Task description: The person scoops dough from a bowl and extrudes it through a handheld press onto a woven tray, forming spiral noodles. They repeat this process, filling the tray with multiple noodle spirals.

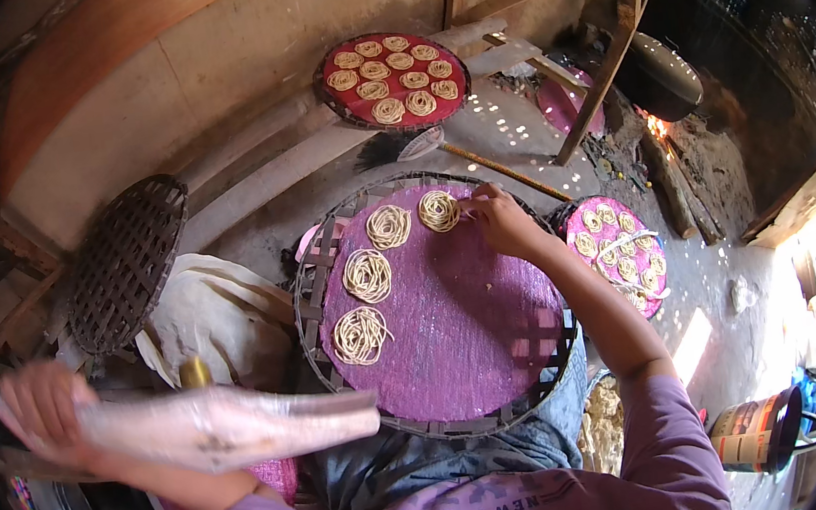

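My left hand (48, 412) grips a long pale object (231, 424), blurred by motion, at the lower left. A round woven tray (308, 327) lined with a purple sheet (448, 341) rests over my lap. Several pale coils of thin strands (359, 335) lie along its left and upper part. My right hand (496, 215) is at the upper right of the tray, its bent fingers at the edge of the uppermost coil (438, 209); what they pinch, if anything, is too small to make out. A brass-coloured cylinder (193, 372) shows behind the pale object.
A red tray (398, 80) of coils is behind, with a broom (499, 169) below it. An empty woven tray (127, 262) leans left. A pink tray (618, 286) of coils is right, a bucket (755, 432) lower right. A black pot (654, 76) stands over burning wood (673, 174).
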`<act>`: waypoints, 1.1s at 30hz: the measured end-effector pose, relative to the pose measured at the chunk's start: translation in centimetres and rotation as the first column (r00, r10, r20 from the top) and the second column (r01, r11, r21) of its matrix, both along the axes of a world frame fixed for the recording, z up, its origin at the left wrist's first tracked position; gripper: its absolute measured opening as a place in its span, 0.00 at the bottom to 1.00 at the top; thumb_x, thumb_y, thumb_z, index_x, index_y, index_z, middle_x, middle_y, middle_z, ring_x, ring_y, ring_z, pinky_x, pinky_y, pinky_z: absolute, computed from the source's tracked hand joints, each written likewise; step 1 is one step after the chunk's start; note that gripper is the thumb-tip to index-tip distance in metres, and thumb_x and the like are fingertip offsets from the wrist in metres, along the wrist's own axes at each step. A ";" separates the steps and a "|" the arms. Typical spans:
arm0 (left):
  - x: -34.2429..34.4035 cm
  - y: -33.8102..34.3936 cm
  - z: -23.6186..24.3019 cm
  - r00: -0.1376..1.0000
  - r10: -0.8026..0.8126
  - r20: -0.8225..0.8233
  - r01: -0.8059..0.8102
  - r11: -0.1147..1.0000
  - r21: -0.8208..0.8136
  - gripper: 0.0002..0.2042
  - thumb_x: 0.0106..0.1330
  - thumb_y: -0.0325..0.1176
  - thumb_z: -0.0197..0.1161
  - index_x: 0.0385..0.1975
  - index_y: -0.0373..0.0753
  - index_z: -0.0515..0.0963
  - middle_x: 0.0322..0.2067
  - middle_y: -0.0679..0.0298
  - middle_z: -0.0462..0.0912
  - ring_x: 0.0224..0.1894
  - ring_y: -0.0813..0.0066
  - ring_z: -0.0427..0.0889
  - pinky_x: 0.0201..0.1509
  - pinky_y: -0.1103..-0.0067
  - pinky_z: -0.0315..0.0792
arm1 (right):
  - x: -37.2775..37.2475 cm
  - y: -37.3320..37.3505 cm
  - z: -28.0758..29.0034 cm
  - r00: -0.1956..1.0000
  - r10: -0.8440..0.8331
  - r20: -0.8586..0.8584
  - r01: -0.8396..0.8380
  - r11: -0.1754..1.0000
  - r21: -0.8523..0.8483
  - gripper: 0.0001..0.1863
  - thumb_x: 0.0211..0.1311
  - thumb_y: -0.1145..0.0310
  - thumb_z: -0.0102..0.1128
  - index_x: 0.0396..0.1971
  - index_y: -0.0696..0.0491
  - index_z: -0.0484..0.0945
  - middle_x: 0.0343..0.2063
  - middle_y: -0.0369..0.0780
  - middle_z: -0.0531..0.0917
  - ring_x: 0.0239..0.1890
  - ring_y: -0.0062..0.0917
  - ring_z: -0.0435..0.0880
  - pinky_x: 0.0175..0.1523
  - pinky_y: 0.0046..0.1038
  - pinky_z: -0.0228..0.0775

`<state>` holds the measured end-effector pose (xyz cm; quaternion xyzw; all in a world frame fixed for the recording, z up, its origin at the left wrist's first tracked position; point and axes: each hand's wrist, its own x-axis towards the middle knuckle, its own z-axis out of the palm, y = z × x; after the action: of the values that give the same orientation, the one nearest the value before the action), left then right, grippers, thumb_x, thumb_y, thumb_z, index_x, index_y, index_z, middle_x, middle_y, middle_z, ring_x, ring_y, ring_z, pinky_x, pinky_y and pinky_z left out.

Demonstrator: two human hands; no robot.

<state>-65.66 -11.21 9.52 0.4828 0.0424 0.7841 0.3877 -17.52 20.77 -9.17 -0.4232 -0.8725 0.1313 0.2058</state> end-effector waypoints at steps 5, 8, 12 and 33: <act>5.6 -7.3 -3.0 0.421 0.907 0.012 -0.761 0.361 -0.539 0.26 0.75 0.53 0.42 0.13 0.48 0.58 0.05 0.72 0.57 0.02 0.84 0.50 0.06 0.86 0.54 | 1.9 -4.5 2.9 0.989 -0.097 -0.115 0.072 0.975 -0.211 0.16 0.61 0.79 0.49 0.48 0.55 0.79 0.48 0.49 0.76 0.47 0.39 0.79 0.51 0.34 0.72; 6.2 -8.5 -5.6 0.920 0.386 -0.069 -0.387 0.866 -0.316 0.30 0.73 0.59 0.38 0.10 0.46 0.59 0.04 0.69 0.59 0.00 0.83 0.53 0.03 0.84 0.56 | 2.8 -9.4 2.5 0.995 0.010 -0.096 -0.041 0.944 -0.327 0.17 0.60 0.80 0.51 0.48 0.55 0.80 0.46 0.45 0.78 0.47 0.34 0.80 0.49 0.31 0.74; 7.8 -7.0 -10.0 0.995 0.102 -0.017 -0.102 0.943 -0.318 0.35 0.70 0.65 0.31 0.08 0.44 0.59 0.03 0.66 0.59 0.01 0.76 0.55 0.03 0.80 0.56 | 2.2 -12.3 1.2 0.998 -0.011 -0.061 0.011 1.000 0.003 0.12 0.57 0.77 0.56 0.41 0.57 0.82 0.43 0.46 0.79 0.45 0.39 0.80 0.50 0.34 0.74; 15.4 -1.7 -13.9 0.994 -0.067 -0.086 0.014 0.861 -0.509 0.35 0.72 0.63 0.25 0.08 0.45 0.59 0.03 0.66 0.61 0.03 0.76 0.57 0.10 0.79 0.59 | -6.2 -13.2 1.5 0.875 -0.128 -0.467 -0.264 0.683 -0.681 0.11 0.72 0.67 0.47 0.44 0.59 0.74 0.40 0.41 0.82 0.41 0.22 0.78 0.49 0.27 0.70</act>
<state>-50.26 -12.93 -4.39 0.4033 0.2565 0.7117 0.5149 -23.77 7.61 -7.69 -0.3894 -0.6844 0.5740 0.2246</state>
